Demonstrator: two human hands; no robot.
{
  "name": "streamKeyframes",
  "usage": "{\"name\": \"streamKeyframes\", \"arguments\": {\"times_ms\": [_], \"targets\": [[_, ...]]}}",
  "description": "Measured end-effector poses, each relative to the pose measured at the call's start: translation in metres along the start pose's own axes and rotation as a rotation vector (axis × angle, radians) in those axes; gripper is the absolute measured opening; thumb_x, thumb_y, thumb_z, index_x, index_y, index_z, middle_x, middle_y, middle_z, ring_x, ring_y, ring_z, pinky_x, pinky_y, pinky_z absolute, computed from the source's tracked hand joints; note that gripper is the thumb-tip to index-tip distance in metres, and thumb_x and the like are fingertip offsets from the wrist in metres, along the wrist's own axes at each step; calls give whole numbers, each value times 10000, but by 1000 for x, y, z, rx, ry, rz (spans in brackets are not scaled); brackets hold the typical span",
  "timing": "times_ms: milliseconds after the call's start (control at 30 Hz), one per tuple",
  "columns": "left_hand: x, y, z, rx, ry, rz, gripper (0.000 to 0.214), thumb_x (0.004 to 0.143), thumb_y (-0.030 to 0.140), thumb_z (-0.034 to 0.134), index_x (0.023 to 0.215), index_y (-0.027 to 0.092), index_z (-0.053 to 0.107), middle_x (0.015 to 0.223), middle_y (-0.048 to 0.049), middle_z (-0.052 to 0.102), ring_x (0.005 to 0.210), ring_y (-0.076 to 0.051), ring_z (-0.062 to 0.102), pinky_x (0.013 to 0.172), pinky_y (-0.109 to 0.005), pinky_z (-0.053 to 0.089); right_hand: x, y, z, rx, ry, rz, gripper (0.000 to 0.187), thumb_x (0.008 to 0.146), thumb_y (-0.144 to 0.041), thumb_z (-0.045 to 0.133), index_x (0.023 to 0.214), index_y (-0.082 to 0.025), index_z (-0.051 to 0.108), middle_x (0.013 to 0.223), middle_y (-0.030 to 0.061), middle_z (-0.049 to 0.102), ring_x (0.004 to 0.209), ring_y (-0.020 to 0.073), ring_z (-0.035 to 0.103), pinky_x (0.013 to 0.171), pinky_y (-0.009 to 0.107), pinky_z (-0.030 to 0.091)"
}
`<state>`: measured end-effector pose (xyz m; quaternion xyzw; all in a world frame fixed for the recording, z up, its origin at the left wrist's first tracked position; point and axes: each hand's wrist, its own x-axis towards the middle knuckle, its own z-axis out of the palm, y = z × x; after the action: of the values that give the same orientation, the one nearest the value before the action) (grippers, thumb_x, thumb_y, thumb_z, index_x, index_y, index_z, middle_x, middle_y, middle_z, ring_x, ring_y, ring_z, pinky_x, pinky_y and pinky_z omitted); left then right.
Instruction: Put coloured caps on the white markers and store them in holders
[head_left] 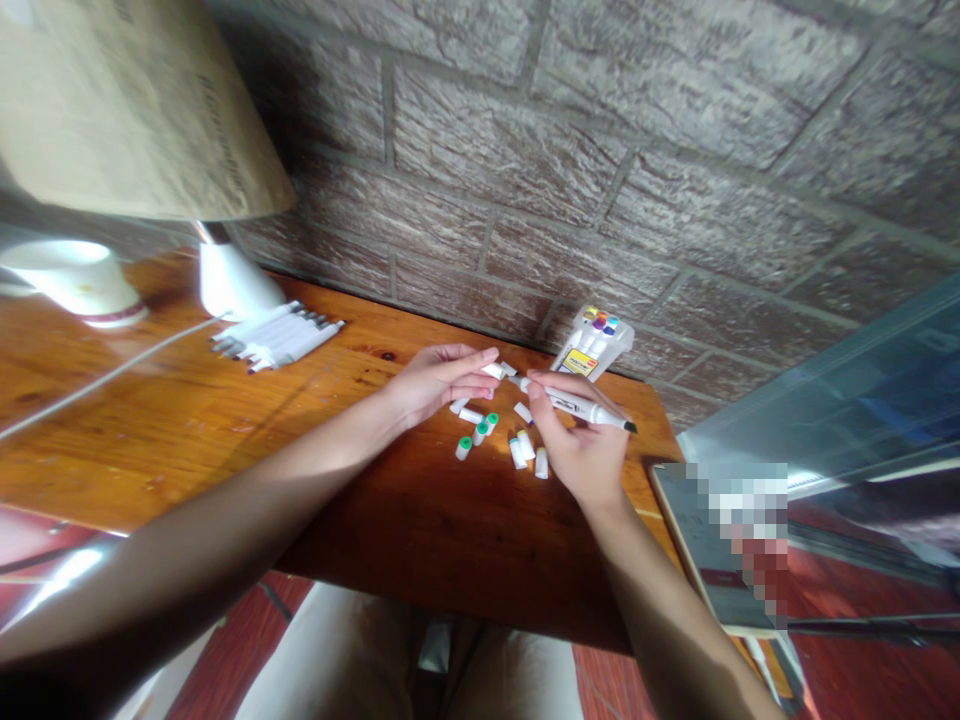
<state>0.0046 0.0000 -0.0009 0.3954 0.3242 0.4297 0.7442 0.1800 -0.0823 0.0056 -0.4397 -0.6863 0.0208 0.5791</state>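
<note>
My right hand (576, 448) grips a white marker (581, 407) with a black tip pointing right. Its other end points left toward a small white cap (493, 371) pinched in the fingers of my left hand (435, 381). The cap and the marker's end are close but apart. Several loose caps (525, 445), some white, some with green or yellow ends, lie on the wooden table (225, 440) just below both hands.
A clear case of markers with coloured ends (592, 342) stands against the brick wall. A row of several uncapped white markers (279, 340) lies at the left by a lamp base (229, 285). A white cord (105, 375) crosses the table. A tablet (712, 550) sits at the right edge.
</note>
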Motion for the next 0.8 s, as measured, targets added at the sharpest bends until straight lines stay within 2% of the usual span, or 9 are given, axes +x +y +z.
{"name": "streamKeyframes", "arguments": {"times_ms": [400, 800], "targets": [[-1, -1, 0, 6, -15, 0, 313, 665, 311, 892, 783, 88, 705, 777, -90, 769, 672, -144, 733, 684, -220, 591, 0, -1, 2, 3, -51, -44, 155, 873, -207, 698, 1012, -249, 751, 1019, 52, 790, 919, 215, 744, 878, 387, 591], [0, 0, 0, 17, -13, 0, 358, 639, 335, 905, 787, 89, 692, 775, -79, 765, 683, -140, 733, 695, -222, 590, 1, -1, 1, 10, -37, -56, 155, 863, -164, 703, 1001, -219, 748, 993, 61, 789, 893, 198, 741, 863, 359, 581]]}}
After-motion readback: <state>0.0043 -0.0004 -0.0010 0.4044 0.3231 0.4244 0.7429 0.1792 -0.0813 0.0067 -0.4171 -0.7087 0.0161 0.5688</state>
